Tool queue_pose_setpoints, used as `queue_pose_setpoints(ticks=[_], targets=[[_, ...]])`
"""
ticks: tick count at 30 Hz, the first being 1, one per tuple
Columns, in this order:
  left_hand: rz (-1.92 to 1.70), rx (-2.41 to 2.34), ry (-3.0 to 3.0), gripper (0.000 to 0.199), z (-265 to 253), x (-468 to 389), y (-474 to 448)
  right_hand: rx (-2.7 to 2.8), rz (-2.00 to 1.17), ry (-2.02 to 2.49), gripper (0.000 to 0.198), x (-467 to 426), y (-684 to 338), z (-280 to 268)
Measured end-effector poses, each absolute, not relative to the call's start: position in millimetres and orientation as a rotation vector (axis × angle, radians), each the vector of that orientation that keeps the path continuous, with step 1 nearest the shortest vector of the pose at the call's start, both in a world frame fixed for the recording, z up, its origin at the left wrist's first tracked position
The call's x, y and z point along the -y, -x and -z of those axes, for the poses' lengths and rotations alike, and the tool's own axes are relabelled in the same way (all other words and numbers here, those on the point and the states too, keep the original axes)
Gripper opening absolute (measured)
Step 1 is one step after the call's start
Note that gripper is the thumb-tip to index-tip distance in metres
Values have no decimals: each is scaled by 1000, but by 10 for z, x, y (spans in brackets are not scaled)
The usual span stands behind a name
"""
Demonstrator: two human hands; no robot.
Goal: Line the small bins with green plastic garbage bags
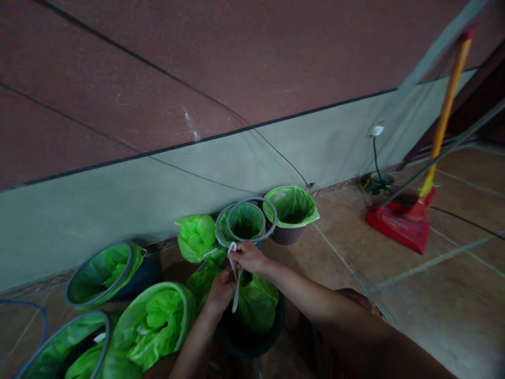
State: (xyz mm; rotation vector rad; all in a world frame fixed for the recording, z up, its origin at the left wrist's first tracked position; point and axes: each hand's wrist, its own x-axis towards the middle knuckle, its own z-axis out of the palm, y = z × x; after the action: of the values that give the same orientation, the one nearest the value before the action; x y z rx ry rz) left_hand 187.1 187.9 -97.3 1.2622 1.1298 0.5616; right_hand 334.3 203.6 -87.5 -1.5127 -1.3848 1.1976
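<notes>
Both of my hands meet over a dark bin (252, 345) at the bottom middle. My right hand (249, 256) pinches a white drawstring (235, 300), which rises in a small loop above the fingers and hangs down below them. Just lower, my left hand (221, 288) has its fingers closed on the same string. A bright green plastic bag (258, 310) bulges up from the bin under my hands, its gathered top partly hidden by them. Beyond my fingers stands a green-lined bin with two grey rings (240, 204) lying across its top.
Another green-lined bin (286, 226) stands against the wall. A bunched green bag (196, 238), a tipped bin (136, 276), a pale green bin (188, 310) and a grey-rimmed bin (105, 331) are leftward. At right are a red dustpan (398, 226) and a cable (465, 215).
</notes>
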Motion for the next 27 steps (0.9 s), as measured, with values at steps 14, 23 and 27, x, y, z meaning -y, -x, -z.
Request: queue_pose_setpoints(ticks=[14,23,27], targets=[[-665,-1219,-1354,30,1213,-1927,-1742,2056,-855,1899,49,-1826,-3624,812],[-698,-1348,-1278,25,1356,-1931,-1754,2230,-852,1780,24,-1757,-3198,1159],[-735,-1409,-1206,31,1403,-1931,-1733,2137,-780,1792,28,-1820,-3232,1164]])
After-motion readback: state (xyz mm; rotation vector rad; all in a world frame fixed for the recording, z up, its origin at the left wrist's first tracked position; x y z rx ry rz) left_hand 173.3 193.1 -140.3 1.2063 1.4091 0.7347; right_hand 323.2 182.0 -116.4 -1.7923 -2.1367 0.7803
